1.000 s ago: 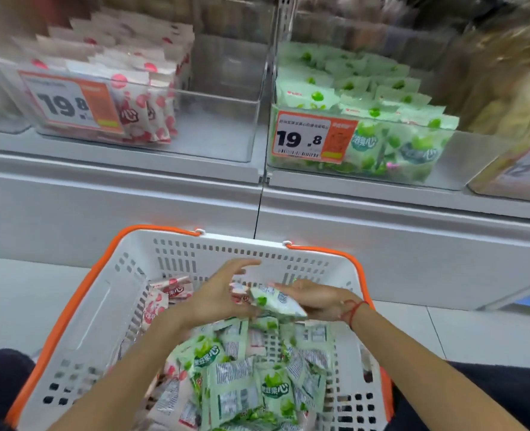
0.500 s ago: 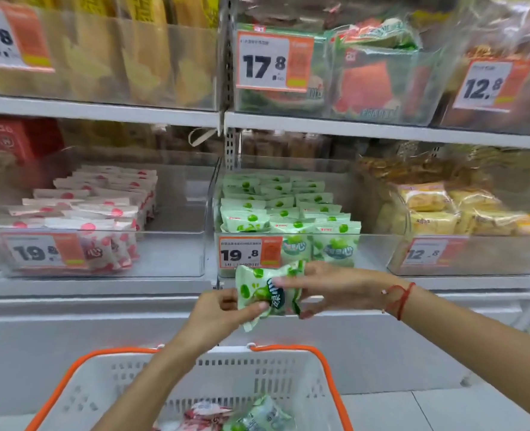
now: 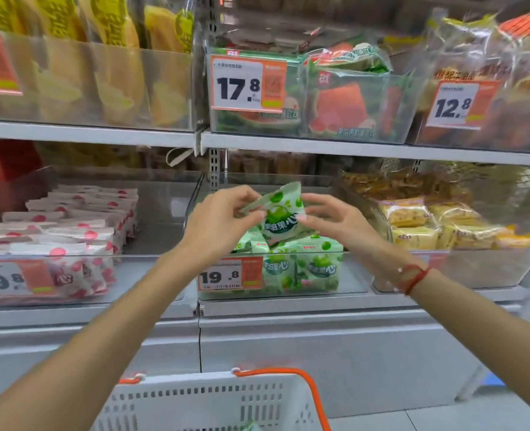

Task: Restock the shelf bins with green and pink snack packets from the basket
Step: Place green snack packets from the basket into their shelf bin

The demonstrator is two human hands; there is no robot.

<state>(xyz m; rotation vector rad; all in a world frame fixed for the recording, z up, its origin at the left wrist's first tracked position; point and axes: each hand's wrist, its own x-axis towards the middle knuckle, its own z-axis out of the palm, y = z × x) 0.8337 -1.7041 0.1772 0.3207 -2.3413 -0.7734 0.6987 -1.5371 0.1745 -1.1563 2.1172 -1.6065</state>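
Bare forearms, no sleeves. Red string bracelet (image 3: 414, 276) with a small pale bead around the right wrist.

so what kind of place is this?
Most likely a shop's snack aisle: clear shelf bins of packaged snacks, orange price tags, and a shopping basket below. Both hands hold a green packet over its bin.

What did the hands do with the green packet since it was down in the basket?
Both hands, left hand and right hand, lifted the green packet out of the basket and carried it up, over the green bin. They still pinch it together. The pink packets stayed in their bin.
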